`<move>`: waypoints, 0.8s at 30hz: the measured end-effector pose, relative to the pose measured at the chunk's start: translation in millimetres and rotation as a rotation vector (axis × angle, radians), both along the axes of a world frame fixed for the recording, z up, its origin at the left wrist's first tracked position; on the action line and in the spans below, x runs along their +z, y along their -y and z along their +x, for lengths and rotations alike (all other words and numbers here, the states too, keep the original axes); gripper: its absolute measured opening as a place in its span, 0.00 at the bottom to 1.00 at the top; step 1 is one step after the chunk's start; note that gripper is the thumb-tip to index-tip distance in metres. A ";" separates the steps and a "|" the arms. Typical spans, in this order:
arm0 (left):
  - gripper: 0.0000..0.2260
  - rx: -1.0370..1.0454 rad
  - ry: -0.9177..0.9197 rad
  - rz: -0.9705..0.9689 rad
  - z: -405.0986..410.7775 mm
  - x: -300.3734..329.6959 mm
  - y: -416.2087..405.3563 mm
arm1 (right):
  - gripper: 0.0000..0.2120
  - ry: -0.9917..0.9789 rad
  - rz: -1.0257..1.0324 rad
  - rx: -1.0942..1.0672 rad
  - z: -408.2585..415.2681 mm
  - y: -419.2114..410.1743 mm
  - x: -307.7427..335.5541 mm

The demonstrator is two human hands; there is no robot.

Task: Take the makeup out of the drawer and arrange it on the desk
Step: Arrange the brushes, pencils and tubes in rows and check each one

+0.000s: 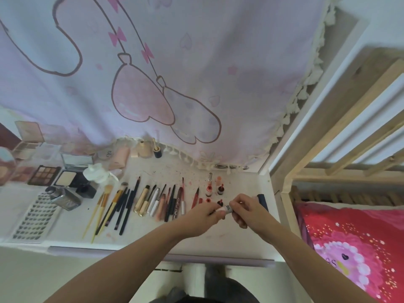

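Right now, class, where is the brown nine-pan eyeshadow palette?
The eyeshadow palette lies at the desk's far left, beside the open powder compact.

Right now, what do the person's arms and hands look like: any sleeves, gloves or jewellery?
Both forearms are bare as far as the frame shows, with no sleeves in view. The left hand and right hand wear no gloves; no rings, watch or bracelet are visible.

— What hangs behind there?
— A pale lilac curtain (196, 62) with pink bows and heart-shaped balloons, its tasselled hem touching the back edge.
— And on the right?
— A wooden bed frame (341, 119), and below it a red blanket (349, 248) with a pink flower.
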State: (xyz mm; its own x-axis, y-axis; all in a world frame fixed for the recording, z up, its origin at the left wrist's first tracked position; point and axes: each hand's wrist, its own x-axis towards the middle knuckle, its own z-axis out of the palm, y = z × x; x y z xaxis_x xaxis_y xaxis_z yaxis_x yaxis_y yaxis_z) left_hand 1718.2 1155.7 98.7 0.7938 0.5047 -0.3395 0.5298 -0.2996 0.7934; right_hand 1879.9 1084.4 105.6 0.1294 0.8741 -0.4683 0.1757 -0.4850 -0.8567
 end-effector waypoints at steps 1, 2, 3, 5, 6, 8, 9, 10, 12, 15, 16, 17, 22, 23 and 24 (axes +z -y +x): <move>0.13 -0.017 -0.009 0.017 -1.0 2.3 -0.8 | 0.08 -0.011 -0.014 -0.002 0.2 -0.1 1.9; 0.13 -0.031 -0.028 0.052 -1.5 4.0 -1.0 | 0.08 -0.038 -0.044 -0.005 0.9 -0.6 3.2; 0.13 -0.042 -0.054 0.102 -1.4 5.1 -0.4 | 0.09 -0.072 -0.093 -0.012 1.5 -1.3 5.3; 0.13 -0.069 -0.131 0.264 -0.5 6.4 1.9 | 0.12 -0.120 -0.207 -0.039 2.7 -2.7 9.9; 0.13 -0.094 -0.175 0.375 0.0 6.3 2.6 | 0.14 -0.141 -0.245 -0.065 2.9 -3.6 11.0; 0.12 -0.138 -0.216 0.569 0.8 4.0 3.9 | 0.15 -0.185 -0.265 -0.114 1.6 -3.9 12.9; 0.12 -0.147 -0.209 0.622 0.6 2.7 4.2 | 0.15 -0.203 -0.263 -0.125 0.5 -4.1 14.8; 0.12 -0.148 -0.197 0.648 -0.1 1.6 4.3 | 0.15 -0.219 -0.259 -0.128 -0.4 -4.5 16.2; 0.13 -0.131 -0.175 0.658 -1.8 1.3 4.6 | 0.14 -0.247 -0.237 -0.137 -2.6 -5.2 20.9; 0.14 -0.048 -0.102 0.490 -0.8 7.3 4.0 | 0.12 -0.220 -0.126 -0.146 -4.9 -5.3 26.2; 0.14 -0.003 -0.043 0.361 0.0 11.7 4.0 | 0.11 -0.183 -0.075 -0.125 -5.0 -4.9 26.9; 0.14 0.040 0.018 0.238 0.2 16.0 3.2 | 0.09 -0.144 -0.022 -0.096 -5.6 -4.2 29.8; 0.13 0.054 0.107 0.064 -6.2 32.1 -6.7 | 0.04 -0.044 0.098 0.069 5.4 -5.2 38.5; 0.13 0.037 0.092 0.095 -6.4 32.5 -8.1 | 0.04 -0.022 0.058 0.078 5.9 -6.5 42.7; 0.13 0.023 0.080 0.117 -6.4 32.3 -8.8 | 0.08 0.014 0.010 0.088 6.7 -8.3 43.8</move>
